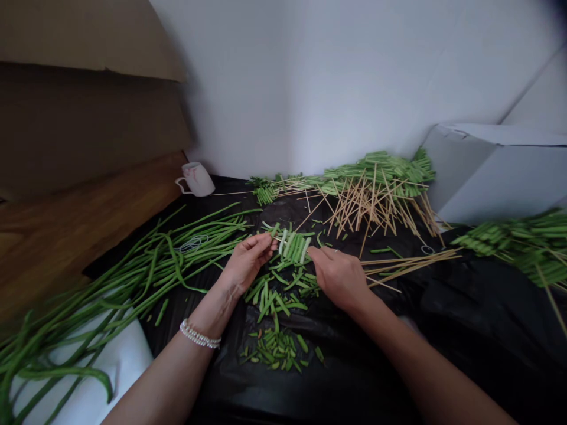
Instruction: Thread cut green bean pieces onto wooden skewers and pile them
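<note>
A wooden skewer threaded with a row of cut long bean pieces (pixel 294 247) spans the gap between my two hands. My left hand (pixel 253 255) pinches at its left end, thumb against fingers, with a beaded bracelet on the wrist. At the other end, my right hand (pixel 340 276) is wrapped round the skewer, whose shaft is mostly hidden by the fingers. Below both hands lie loose cut bean pieces (pixel 275 300) on a black plastic sheet (pixel 354 378). Nearer to me is a small heap of short bean ends (pixel 277 348).
Whole long beans (pixel 146 271) spread along the left, partly over a white surface (pixel 128 345). Bare skewers (pixel 411 264) lie right of my right hand. Filled bean skewers (pixel 381 168) pile up by the wall, with more at the far right. A mug (pixel 198 179) and white box (pixel 482 171) stand behind.
</note>
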Available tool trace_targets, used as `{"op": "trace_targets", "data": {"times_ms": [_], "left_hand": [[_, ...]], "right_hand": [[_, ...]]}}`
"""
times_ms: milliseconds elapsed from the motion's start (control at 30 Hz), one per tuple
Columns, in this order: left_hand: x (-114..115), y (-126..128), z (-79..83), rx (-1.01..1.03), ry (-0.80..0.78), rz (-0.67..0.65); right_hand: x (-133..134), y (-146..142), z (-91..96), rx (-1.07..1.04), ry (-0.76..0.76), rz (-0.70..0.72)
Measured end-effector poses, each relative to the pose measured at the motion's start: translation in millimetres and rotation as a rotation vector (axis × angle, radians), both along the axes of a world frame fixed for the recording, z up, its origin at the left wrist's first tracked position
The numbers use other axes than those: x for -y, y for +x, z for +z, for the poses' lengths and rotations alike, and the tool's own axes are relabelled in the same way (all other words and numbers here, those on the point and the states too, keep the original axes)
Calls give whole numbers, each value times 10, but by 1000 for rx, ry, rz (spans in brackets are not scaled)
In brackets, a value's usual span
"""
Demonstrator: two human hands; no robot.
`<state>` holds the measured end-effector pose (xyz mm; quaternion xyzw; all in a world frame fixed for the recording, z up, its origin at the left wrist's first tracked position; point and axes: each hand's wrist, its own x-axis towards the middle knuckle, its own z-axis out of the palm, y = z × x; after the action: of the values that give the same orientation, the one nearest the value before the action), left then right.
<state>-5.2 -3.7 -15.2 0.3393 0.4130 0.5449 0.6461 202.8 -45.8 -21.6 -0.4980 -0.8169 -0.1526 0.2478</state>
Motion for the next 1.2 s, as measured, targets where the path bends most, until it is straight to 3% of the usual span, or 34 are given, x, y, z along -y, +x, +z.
{"op": "trace_targets", "data": {"times_ms": [1200], "left_hand": [[-23,-20,-5,83,-121,10]], "right_hand": [[-5,-1,-14,-28,33,19]]}}
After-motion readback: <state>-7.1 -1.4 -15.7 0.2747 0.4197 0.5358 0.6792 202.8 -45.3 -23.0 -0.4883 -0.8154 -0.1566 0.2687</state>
